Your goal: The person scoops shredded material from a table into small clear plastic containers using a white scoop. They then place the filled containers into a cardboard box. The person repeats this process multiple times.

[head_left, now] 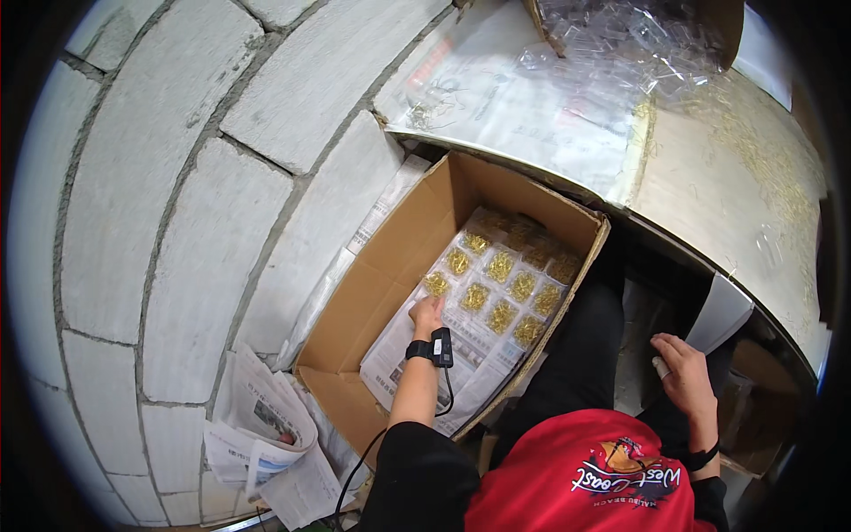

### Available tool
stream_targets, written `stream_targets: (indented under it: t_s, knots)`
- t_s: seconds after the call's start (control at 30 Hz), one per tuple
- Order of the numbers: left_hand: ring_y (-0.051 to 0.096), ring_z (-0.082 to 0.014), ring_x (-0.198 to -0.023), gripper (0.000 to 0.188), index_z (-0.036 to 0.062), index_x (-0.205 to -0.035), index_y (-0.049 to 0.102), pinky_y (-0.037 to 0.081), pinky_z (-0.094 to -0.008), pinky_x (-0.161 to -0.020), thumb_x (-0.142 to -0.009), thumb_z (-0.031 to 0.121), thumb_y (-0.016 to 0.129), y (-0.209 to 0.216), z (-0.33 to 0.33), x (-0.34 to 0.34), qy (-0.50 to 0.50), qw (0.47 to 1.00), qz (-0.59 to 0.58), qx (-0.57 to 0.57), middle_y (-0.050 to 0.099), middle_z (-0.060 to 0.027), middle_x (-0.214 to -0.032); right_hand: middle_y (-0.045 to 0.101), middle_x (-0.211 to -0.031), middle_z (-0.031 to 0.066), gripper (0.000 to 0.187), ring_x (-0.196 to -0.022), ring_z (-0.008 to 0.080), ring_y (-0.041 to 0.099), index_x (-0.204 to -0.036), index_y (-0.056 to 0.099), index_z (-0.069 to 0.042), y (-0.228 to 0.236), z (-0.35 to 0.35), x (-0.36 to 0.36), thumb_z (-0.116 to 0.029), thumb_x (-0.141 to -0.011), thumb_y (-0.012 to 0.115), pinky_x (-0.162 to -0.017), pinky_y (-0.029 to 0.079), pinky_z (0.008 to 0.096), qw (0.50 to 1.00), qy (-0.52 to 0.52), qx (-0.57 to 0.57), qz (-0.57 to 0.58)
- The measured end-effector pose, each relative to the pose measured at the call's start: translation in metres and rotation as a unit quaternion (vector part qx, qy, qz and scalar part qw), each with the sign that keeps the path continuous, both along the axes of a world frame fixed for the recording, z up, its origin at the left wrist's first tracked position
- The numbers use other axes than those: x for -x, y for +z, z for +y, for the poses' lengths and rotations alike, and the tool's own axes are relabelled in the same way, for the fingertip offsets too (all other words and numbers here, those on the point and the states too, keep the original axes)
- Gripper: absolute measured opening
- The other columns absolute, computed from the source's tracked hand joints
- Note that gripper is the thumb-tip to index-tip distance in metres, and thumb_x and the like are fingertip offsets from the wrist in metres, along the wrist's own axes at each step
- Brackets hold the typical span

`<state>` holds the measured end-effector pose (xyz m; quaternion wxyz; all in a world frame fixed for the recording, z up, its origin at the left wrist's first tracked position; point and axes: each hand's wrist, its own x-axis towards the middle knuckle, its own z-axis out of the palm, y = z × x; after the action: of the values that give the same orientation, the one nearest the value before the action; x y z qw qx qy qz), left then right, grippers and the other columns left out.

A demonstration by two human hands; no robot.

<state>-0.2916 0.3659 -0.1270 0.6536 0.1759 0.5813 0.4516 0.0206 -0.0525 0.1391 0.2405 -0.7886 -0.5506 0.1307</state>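
My left hand (427, 315) reaches down into a cardboard box (381, 257), its fingers closed at the near edge of a small clear plastic box of gold-coloured pieces (435, 284). Fingertip detail there is too small to make out fully. Several similar filled boxes (499, 266) stand in rows beside it on newspaper (456, 350); the far ones lie in shadow. My right hand (683, 372) hovers over my lap, apart from the carton. Its fingers are loosely bent, the thumb set apart with a pale band on it, and nothing shows in its grasp.
Past the carton is a paper-covered table (541, 115) with a heap of clear empty plastic boxes (629, 44) spilling from another carton. Loose gold pieces (771, 168) scatter over its right part. A block wall (186, 204) stands left; folded newspapers (275, 434) lie near its foot.
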Motion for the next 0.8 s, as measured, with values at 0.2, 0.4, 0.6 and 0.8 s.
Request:
stream_targets:
  t_s: [0.2, 0.4, 0.6, 0.8]
  knots:
    - [0.057, -0.02, -0.064, 0.011, -0.0003, -0.092, 0.058, 0.05, -0.0327, -0.053, -0.085, 0.005, 0.052, 0.018, -0.002, -0.002, -0.303, 0.855, 0.399, -0.132, 0.059, -0.0077, -0.077, 0.065, -0.099, 0.0132, 0.028, -0.089, 0.0318, 0.064, -0.1, 0.063, -0.002, -0.003, -0.026, -0.007, -0.005, -0.073, 0.064, -0.077, 0.052, 0.0398, 0.998, -0.046, -0.012, -0.033]
    - [0.058, -0.0145, -0.062, 0.018, 0.002, -0.103, 0.057, 0.048, -0.0234, -0.048, -0.086, -0.001, 0.053, 0.12, 0.007, -0.034, -0.182, 0.935, 0.24, -0.185, 0.061, -0.0081, -0.082, 0.064, -0.095, 0.0097, 0.022, -0.084, 0.0296, 0.063, -0.098, 0.062, -0.007, 0.01, -0.078, -0.07, -0.008, -0.077, 0.064, -0.069, 0.052, 0.0377, 0.948, -0.227, -0.142, -0.171]
    - [0.063, -0.0136, -0.073, 0.017, -0.0016, -0.099, 0.062, 0.052, -0.0222, -0.063, -0.089, 0.012, 0.06, 0.305, -0.128, -0.251, -0.496, 0.776, 0.085, -0.38, 0.065, -0.0095, -0.091, 0.063, -0.102, 0.0144, 0.026, -0.095, 0.0308, 0.062, -0.102, 0.062, -0.002, 0.018, -0.132, -0.112, -0.001, -0.077, 0.062, -0.08, 0.051, 0.0365, 0.87, -0.406, -0.213, -0.182]
    - [0.062, -0.0201, -0.076, 0.034, -0.0023, -0.1, 0.063, 0.049, -0.0326, -0.07, -0.081, 0.025, 0.07, 0.295, -0.269, -0.454, -0.614, 0.517, 0.147, -0.577, 0.065, -0.0149, -0.092, 0.055, -0.123, 0.0222, 0.037, -0.118, 0.0372, 0.05, -0.117, 0.056, 0.004, -0.01, -0.199, -0.155, -0.009, -0.082, 0.059, -0.101, 0.041, 0.0398, 0.778, -0.541, -0.213, -0.238]
